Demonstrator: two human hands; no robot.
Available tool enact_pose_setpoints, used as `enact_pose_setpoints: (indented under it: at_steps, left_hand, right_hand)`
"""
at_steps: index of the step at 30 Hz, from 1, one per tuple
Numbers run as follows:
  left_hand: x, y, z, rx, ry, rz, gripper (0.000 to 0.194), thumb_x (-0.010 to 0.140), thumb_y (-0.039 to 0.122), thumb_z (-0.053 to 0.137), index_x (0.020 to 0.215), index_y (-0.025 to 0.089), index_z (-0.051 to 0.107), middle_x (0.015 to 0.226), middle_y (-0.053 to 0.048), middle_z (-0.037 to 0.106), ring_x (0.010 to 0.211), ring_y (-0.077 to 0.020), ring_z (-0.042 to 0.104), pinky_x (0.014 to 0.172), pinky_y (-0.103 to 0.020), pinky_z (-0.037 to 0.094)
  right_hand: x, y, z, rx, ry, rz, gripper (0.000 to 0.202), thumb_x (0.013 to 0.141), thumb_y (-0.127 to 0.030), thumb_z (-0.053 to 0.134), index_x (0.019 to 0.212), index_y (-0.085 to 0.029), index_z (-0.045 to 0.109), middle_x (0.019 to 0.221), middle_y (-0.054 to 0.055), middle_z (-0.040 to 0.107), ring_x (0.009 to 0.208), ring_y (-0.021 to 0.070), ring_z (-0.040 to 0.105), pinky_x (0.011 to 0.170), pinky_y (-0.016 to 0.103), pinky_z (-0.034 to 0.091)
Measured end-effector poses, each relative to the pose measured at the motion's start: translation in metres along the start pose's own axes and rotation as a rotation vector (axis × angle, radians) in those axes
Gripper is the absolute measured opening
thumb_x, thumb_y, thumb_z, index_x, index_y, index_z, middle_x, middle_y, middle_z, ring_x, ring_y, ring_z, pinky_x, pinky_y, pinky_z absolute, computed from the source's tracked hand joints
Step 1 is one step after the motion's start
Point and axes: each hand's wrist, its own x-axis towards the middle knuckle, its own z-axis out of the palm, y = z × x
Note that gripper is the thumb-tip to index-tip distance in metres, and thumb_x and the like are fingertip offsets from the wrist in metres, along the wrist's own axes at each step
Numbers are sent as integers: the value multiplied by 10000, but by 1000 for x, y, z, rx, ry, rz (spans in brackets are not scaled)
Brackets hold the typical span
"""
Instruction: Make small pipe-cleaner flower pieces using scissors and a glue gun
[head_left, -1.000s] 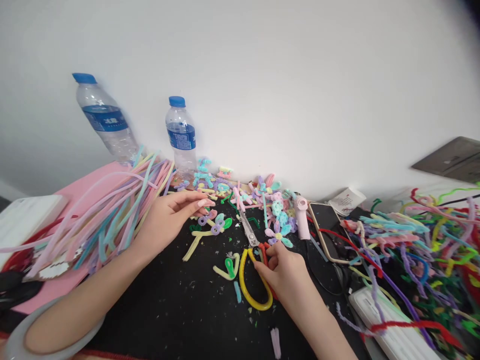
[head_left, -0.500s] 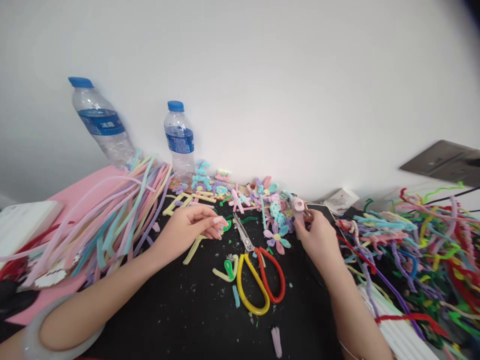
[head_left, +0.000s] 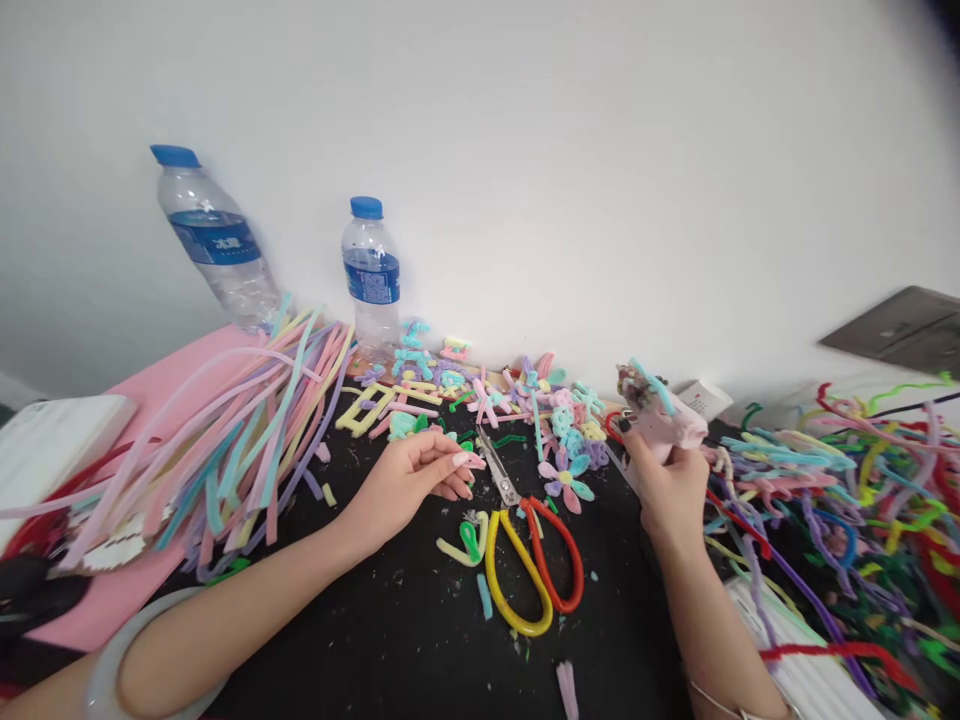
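Note:
My left hand (head_left: 424,470) hovers over the black work surface with fingers bent and thumb against them. Whatever may be between the fingertips is too small to make out. My right hand (head_left: 669,490) is closed around a pink glue gun (head_left: 660,420), lifted and tilted, with a dirty brownish end and a light blue bit by it. Between the hands lie scissors (head_left: 506,487) with one yellow and one red handle, their blades slightly apart. A pipe-cleaner flower (head_left: 565,480) lies just right of the blades. A green and pale yellow pipe-cleaner piece (head_left: 469,540) rests left of the handles.
Two water bottles (head_left: 371,275) stand by the wall. Long pastel pipe cleaners (head_left: 255,430) spread over a pink board (head_left: 172,385) at left. Tangled coloured pipe cleaners (head_left: 855,500) fill the right side. Several small finished pieces (head_left: 491,395) line the back. A wall socket (head_left: 892,335) is at far right.
My right hand has raised the glue gun and turned it, moving slightly right. My left hand has shifted a little right and down. The whole view has swung slightly.

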Motion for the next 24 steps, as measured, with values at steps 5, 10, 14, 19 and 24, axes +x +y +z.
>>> enact_pose_setpoints:
  at_steps: [5, 10, 14, 19, 24]
  left_hand:
    - [1, -3, -2, -317, -28, -74, 151, 804, 300, 654, 808, 155, 613, 680, 21, 575, 548, -54, 528, 523, -152, 468]
    - [-1, 3, -1, -678, -158, -221, 77, 806, 161, 659, 762, 133, 602, 671, 48, 477, 472, 0, 435, 462, -102, 458]
    - [-5, 4, -2, -822, -254, -248, 92, 850, 118, 599, 758, 115, 595, 656, 49, 455, 448, 13, 424, 438, -92, 457]
    - [-7, 4, -1, -867, -321, -255, 112, 865, 90, 571, 757, 117, 583, 652, 52, 459, 441, 17, 441, 447, -99, 472]
    - [-8, 4, 0, -882, -335, -272, 107, 847, 126, 612, 744, 124, 584, 633, 56, 462, 426, 18, 444, 440, -90, 464]
  right_hand:
    - [-21, -14, 0, 430, -607, 229, 342, 693, -474, 674, 616, -162, 559, 506, -2, 516, 443, 127, 466, 423, 258, 387]
    - [-47, -27, 9, 612, -935, 328, 394, 643, -507, 725, 790, -162, 603, 459, -54, 459, 380, 88, 387, 361, 232, 367]
    - [-59, -25, 15, 624, -923, 342, 371, 656, -491, 729, 772, -169, 585, 474, -59, 462, 392, 79, 394, 384, 228, 394]
    - [-64, -24, 18, 649, -926, 328, 340, 693, -470, 709, 793, -181, 560, 486, -64, 458, 397, 82, 402, 382, 222, 377]
    - [-66, -24, 17, 621, -945, 303, 348, 705, -494, 692, 790, -183, 560, 492, -55, 473, 393, 85, 405, 385, 222, 351]
